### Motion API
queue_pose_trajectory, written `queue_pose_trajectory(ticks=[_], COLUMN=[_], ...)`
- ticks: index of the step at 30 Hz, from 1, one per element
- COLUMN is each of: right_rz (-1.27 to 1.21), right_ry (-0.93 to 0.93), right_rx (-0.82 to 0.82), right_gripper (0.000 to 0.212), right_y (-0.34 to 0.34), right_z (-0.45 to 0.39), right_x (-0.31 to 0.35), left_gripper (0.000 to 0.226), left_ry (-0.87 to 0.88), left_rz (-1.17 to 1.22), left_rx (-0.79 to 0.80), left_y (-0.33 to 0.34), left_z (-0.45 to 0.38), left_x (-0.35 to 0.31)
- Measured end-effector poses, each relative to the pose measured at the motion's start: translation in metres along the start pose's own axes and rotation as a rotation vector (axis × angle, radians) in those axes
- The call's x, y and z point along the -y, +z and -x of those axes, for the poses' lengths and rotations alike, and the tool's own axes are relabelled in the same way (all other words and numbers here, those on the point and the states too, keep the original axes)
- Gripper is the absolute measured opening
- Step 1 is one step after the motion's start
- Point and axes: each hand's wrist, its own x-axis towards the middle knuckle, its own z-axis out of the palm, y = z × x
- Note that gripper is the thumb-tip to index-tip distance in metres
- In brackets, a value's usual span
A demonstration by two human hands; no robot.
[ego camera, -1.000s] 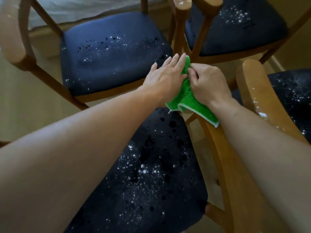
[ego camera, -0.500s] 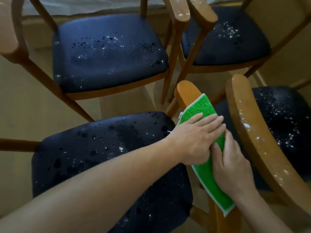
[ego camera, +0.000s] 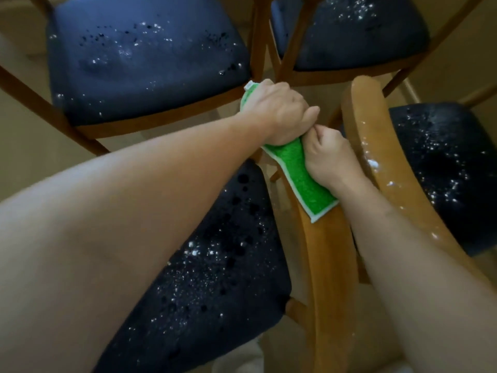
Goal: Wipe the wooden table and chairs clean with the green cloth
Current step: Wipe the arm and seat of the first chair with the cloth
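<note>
Four wooden chairs with navy seat cushions crowd my view, standing on a pale tan floor (ego camera: 24,146). Starting at the left, at about ten o'clock, the far-left chair (ego camera: 139,57) shows a dark blue cushion dotted with white specks and darker wet-looking spots, its wood frame running along the front edge. Below it, at seven o'clock, the near chair seat (ego camera: 215,265) carries the same scatter of white flecks and black blotches; my left forearm crosses over most of it.

Toward the centre, my left hand (ego camera: 277,111) is curled tightly around the green cloth (ego camera: 304,179), fingers wrapped over its upper end where it covers the tip of a curved wooden backrest (ego camera: 330,265). A white-edged corner of the cloth pokes out beyond the knuckles at eleven o'clock. The cloth runs down along the top of that backrest toward five o'clock, ending in a white border.

Just right of it, my right hand (ego camera: 330,160) grips the cloth too, fingers bent around its right edge and the rail beneath, touching the left hand at the thumb.

Further right, a second curved backrest (ego camera: 382,162) stands just beside my right wrist, streaked with white residue. At one o'clock sits the far-right chair (ego camera: 349,30), speckled white, and at three o'clock the right chair cushion (ego camera: 441,168), also dusted with flecks.
</note>
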Motion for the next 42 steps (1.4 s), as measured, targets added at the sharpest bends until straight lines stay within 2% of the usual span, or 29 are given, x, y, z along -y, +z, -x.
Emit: queue_pose_trajectory(ticks=[5,10,11,14,16,18,21,25,27,30,33,37,40,42], right_rz=[0.033,-0.093,-0.092,0.005,0.066,0.132,0.211,0.236,0.238,0.188,0.127,0.094,0.058,0.057], right_ry=[0.06,0.059,0.063,0.09,0.116,0.104,-0.003,-0.007,-0.033,-0.033,0.01,0.07,0.049,0.021], right_rx=[-0.04,-0.139,-0.149,-0.118,-0.096,-0.101,-0.139,-0.043,0.0,0.003,0.02,-0.016,-0.039,-0.034], right_gripper=[0.038,0.036,0.04,0.07,0.077,0.077,0.069,0.045,0.038,0.039,0.045,0.044,0.043,0.051], right_y=[-0.002,0.003,0.008,0.018,0.018,0.015,0.012,0.009,0.009,0.006,0.001,-0.009,-0.014,-0.011], right_z=[0.053,0.141,0.158,0.192,0.19,0.172,0.129,0.042,0.013,0.006,0.022,0.059,0.111,0.149], right_x=[-0.019,-0.035,-0.035,-0.033,-0.029,-0.023,-0.014,0.003,0.01,0.007,-0.005,-0.023,-0.041,-0.05], left_gripper=[0.059,0.052,0.048,0.044,0.046,0.047,0.051,0.055,0.051,0.046,0.05,0.053,0.048,0.044], left_ry=[0.165,0.372,0.432,0.566,0.606,0.596,0.487,0.14,-0.036,-0.122,-0.106,0.047,0.186,0.246], left_rz=[0.031,0.096,0.099,0.061,0.013,0.011,0.072,0.021,0.107,0.126,0.033,-0.111,-0.045,0.049], left_rx=[0.011,0.043,0.027,0.006,-0.002,-0.006,-0.013,0.02,0.049,-0.007,-0.02,-0.007,0.004,0.015], left_y=[0.006,0.017,0.02,0.023,0.023,0.019,0.007,-0.006,-0.004,0.001,0.002,0.005,0.012,0.017], left_z=[0.03,0.069,0.077,0.074,0.065,0.055,0.036,0.001,-0.008,-0.007,-0.001,0.011,0.029,0.05], left_x=[-0.035,-0.078,-0.08,-0.071,-0.064,-0.058,-0.031,0.018,0.029,0.023,0.009,-0.035,-0.071,-0.092])
